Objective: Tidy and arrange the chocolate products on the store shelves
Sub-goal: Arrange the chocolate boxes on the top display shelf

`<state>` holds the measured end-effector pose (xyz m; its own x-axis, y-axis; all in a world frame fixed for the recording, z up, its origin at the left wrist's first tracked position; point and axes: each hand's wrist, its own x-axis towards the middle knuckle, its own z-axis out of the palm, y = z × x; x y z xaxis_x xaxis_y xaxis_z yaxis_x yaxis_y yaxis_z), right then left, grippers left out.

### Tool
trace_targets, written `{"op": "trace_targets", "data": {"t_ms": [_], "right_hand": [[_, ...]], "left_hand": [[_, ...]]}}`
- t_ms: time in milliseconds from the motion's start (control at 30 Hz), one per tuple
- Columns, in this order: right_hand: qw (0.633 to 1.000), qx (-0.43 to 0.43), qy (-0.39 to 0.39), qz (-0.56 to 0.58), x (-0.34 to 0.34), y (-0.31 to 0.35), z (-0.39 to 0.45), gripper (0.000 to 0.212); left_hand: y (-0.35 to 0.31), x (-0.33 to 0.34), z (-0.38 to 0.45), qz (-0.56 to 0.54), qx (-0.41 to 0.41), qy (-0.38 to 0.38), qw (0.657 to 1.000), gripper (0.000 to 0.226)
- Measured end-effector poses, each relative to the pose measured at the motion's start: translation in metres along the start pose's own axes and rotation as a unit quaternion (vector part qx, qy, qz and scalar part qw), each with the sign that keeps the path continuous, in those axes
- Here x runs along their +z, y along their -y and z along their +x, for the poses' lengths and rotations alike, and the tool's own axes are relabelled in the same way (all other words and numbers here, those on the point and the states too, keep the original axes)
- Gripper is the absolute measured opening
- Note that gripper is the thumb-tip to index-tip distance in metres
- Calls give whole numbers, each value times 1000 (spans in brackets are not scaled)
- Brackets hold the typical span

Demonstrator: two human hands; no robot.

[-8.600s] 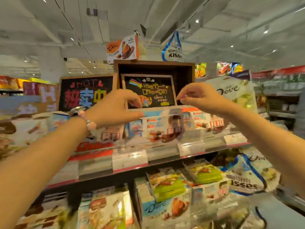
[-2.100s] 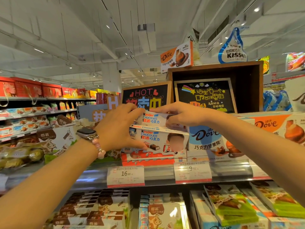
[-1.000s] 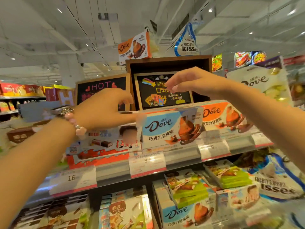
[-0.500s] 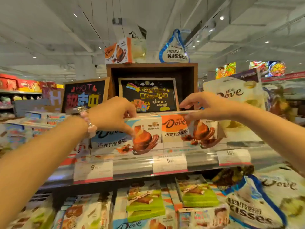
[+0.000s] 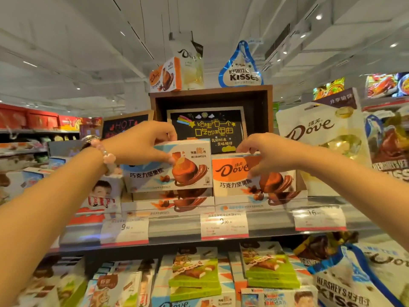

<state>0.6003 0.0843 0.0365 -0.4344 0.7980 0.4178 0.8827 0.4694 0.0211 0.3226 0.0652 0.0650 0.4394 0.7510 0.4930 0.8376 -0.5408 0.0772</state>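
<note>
Risk, head view: left hand (image 5: 141,142) pinches blue Dove box (image 5: 168,167) atop its stack on shelf (image 5: 174,229), fingers curled over top edge. Right hand (image 5: 263,154) grips orange Dove box (image 5: 234,173). Uneven tug could topple stack fwd.

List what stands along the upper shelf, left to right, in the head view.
Kinder box → blue Dove box, held by the left hand → orange Dove box, under the right hand → white Dove bag.
</note>
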Motion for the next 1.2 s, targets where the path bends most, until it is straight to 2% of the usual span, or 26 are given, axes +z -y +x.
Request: {"op": "trace_targets", "data": {"t_ms": [233,333,467,600,767,833,933,1067,1200], "right_hand": [[998,19,-19,-52,7,3,7,54],[999,23,-24,-43,8,3,7,51],[999,26,-19,-23,5,1,6,45],[998,26,-8,49,-21,-1,9,42],[988,24,-79,129,-60,-1,3,40],[982,14,-93,164,-69,5,2,39],[984,-25,-80,155,-67,25,11,40],[984,-74,-52,155,-49,56,34,42],[981,-113,-39,155,-33,80,62,32]], "left_hand": [[-2,-27,3,-58,22,-51,997,27],[-4,-31,0,-120,26,-42,992,38],[-10,-34,-5,-144,51,-30,988,44],[-8,-41,-12,-173,67,-42,982,40],[4,-55,-21,-219,77,-97,968,45],[10,-61,-24,-218,79,-104,967,51],[14,-68,-29,-210,71,-104,970,60],[15,-73,-39,-194,58,-99,974,56],[23,-81,-54,-176,23,-95,979,53]]}}
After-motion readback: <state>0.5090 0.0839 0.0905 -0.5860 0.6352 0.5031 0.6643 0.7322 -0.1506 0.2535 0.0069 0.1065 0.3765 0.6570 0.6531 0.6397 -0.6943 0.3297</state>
